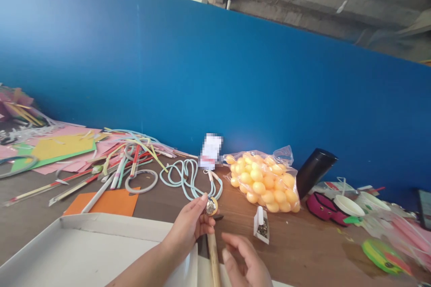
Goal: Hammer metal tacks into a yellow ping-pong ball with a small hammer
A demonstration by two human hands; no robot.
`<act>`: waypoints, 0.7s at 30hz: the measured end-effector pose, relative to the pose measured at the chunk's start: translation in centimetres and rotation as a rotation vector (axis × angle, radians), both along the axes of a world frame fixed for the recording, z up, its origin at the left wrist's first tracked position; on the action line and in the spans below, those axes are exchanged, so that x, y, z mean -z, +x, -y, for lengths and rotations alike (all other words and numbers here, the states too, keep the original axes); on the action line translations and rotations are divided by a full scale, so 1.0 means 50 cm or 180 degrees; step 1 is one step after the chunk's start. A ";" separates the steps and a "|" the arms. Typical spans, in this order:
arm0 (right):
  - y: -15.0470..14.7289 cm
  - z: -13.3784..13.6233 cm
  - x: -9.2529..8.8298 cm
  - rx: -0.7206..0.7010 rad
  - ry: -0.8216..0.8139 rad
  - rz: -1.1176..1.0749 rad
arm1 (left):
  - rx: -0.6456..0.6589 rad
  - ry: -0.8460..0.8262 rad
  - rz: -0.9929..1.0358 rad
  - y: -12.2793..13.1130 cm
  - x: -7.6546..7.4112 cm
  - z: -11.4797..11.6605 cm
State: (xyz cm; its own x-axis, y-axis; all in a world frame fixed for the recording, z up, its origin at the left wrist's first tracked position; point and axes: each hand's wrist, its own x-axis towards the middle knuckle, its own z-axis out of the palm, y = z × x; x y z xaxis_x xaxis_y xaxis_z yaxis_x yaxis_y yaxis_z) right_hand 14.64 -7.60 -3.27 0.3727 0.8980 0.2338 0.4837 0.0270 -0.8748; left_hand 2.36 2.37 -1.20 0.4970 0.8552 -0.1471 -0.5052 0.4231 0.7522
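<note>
Between its thumb and fingers, my left hand (188, 224) holds up a small round ball (211, 206), silvery and shiny on the side that shows, with a yellow rim. Its exact make is too small to tell. My right hand (244, 262) is lower and to the right, holding nothing, its thumb and bent fingers apart. Between the two hands a pale wooden stick (213, 260) runs toward the bottom edge, with a dark thin thing beside it, partly hidden. Right of the hands stands a small open white box (261, 226) with shiny metal bits inside.
A clear bag of orange balls (262, 181) lies behind the hands, beside a tilted black cylinder (314, 170). Light blue cord (183, 177) is at the back. Left are a white tray (101, 222), orange paper (111, 202) and straws. A green tape measure (384, 255) sits far right.
</note>
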 end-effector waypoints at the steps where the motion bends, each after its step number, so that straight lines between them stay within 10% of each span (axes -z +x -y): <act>1: 0.007 0.000 -0.010 0.0095 0.0071 0.0070 | -0.0001 -0.0007 -0.0002 0.000 0.001 0.000; 13: 0.150 -0.013 -0.069 0.1280 -0.0174 0.1156 | -0.0012 -0.0046 -0.0044 -0.001 0.000 0.000; 21: 0.187 -0.037 -0.041 0.1096 -0.1298 0.1395 | 0.0013 -0.0047 -0.0063 -0.002 -0.003 0.004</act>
